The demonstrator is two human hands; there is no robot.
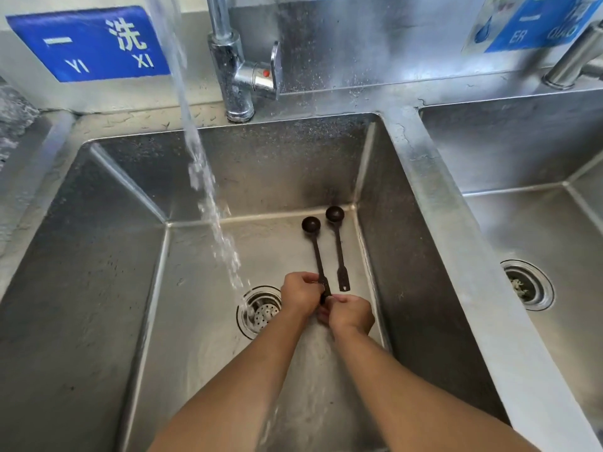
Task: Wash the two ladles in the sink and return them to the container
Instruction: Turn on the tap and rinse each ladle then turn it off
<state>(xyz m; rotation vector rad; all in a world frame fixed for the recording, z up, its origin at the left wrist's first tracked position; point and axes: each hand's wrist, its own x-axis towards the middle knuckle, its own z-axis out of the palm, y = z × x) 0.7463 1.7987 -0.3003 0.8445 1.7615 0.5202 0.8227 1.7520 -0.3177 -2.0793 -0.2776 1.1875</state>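
Both hands' fingers (pixel 305 279) curl round one ladle's (pixel 316 252) handle end.

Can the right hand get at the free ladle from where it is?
Probably yes. The free ladle lies bare on the sink floor, its handle end just beyond the right hand. But both hands grip the other ladle, so the right must let go first.

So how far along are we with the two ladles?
Early stage. Done: water stream is running and both ladles are in the left sink basin. In hand: the left hand and right hand both grip the handle end of the left ladle, off to the side of the stream. Left: the right ladle lies untouched on the basin floor. No container is in view, so both returns remain.
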